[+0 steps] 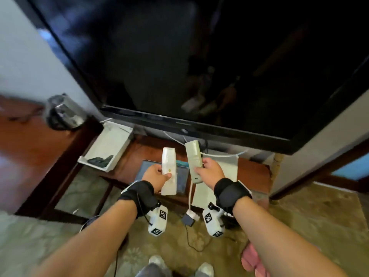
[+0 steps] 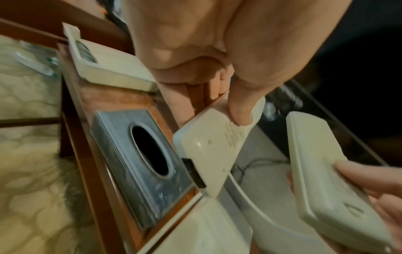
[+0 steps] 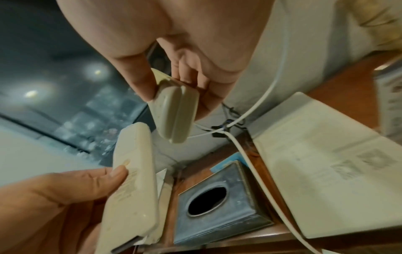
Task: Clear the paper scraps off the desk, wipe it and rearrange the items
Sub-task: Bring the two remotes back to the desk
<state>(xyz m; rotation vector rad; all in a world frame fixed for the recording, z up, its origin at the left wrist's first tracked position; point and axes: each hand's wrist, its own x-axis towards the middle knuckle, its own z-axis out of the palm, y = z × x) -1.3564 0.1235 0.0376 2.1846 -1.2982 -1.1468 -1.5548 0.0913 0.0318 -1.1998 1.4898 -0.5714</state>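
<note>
Cream plastic fills both hands: the left hand point(image 1: 156, 175) is wrapped round the lower half of a white remote point(image 1: 168, 166), thumb laid on its face beside a small yellowish button, fingers curled behind; the right hand point(image 1: 209, 168) grips a greyer, beige remote point(image 1: 193, 156) by its lower half, thumb on one long edge and fingers on the other; the two remotes stand roughly upright, side by side and not touching, held in the air above the wooden surface point(image 1: 143, 150); each wrist wears a black band

Right under the hands a metal tissue box point(image 3: 239, 214) with a dark oval opening lies flat on the surface, a blue item point(image 3: 226, 162) showing at its far edge; just beside the box on the right lies a white booklet point(image 3: 315, 163) with faint print; a white cable point(image 3: 250, 165) runs between box and booklet and drops over the near edge; at the left end sits a white tray point(image 1: 109, 144) with a dark object at its near end; behind it all a big black television point(image 1: 199, 56) fills the wall, its lower edge just past the remote tips; down on the patterned carpet point(image 1: 299, 226) a grey adapter point(image 1: 188, 219) lies with a thin dark lead
</note>
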